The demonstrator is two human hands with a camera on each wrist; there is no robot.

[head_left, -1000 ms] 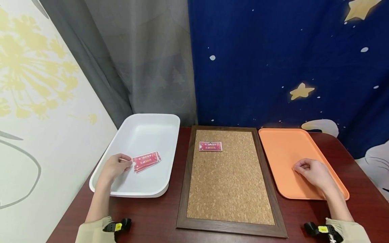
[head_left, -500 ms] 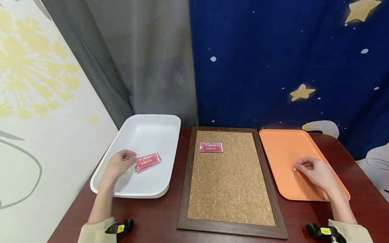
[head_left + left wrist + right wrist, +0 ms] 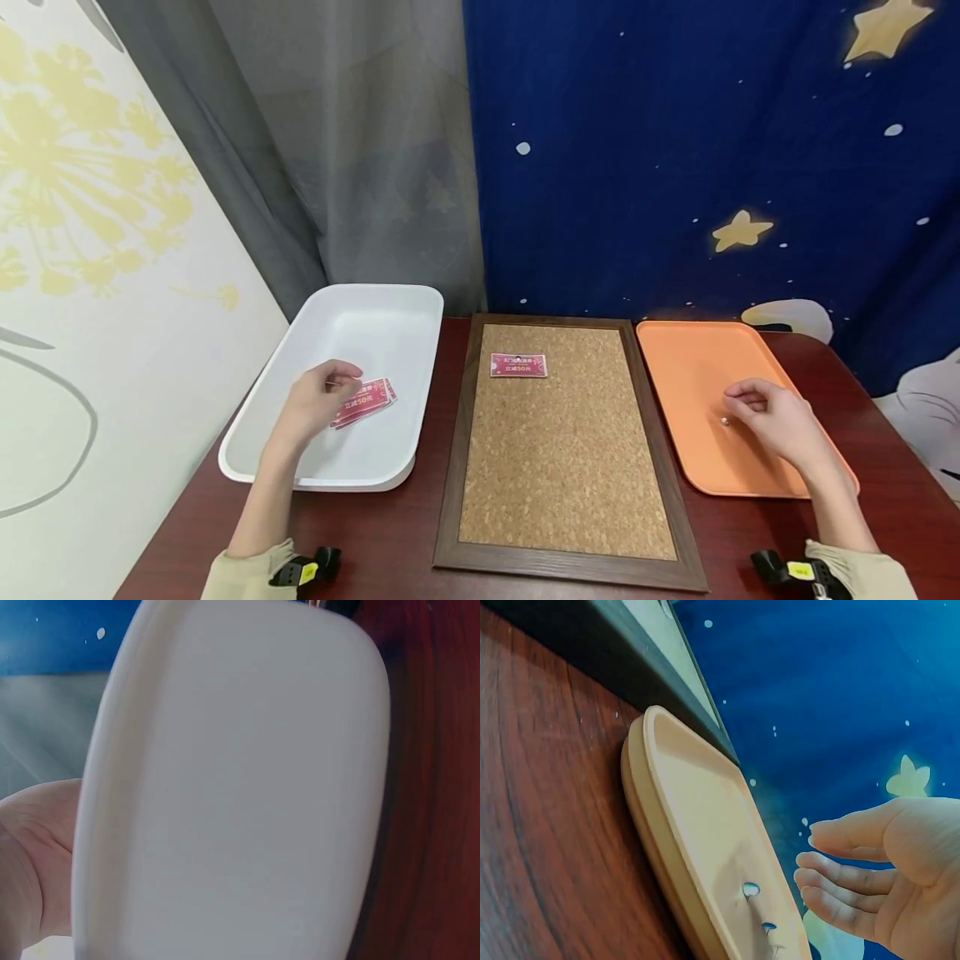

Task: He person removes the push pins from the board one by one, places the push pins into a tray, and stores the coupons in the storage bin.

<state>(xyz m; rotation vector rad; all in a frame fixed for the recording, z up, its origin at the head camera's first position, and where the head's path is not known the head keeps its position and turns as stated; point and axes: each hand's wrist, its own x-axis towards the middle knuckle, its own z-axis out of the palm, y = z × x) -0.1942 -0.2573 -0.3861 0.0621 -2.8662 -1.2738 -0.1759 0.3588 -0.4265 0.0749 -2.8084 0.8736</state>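
Note:
My left hand (image 3: 315,407) reaches into the white tray (image 3: 352,481), and its curled fingers pinch the left end of a small stack of red coupons (image 3: 371,398). In the left wrist view only the tray's outer wall (image 3: 240,787) and the heel of my left hand (image 3: 30,855) show. My right hand (image 3: 776,421) hovers over the orange tray (image 3: 690,367), fingers relaxed and holding nothing, as the right wrist view (image 3: 885,862) shows. A small push pin (image 3: 724,422) lies on that tray just below the fingertips. Three pins (image 3: 751,889) show in the right wrist view.
A cork board (image 3: 562,467) in a dark wooden frame lies between the two trays, with one red coupon (image 3: 519,365) near its top. All of it sits on a dark red wooden table (image 3: 375,542). Curtains hang close behind.
My left hand slid right over the coupons' left end and closed on it. My right hand lifted slightly from the orange tray, and a pin now shows below its fingertips.

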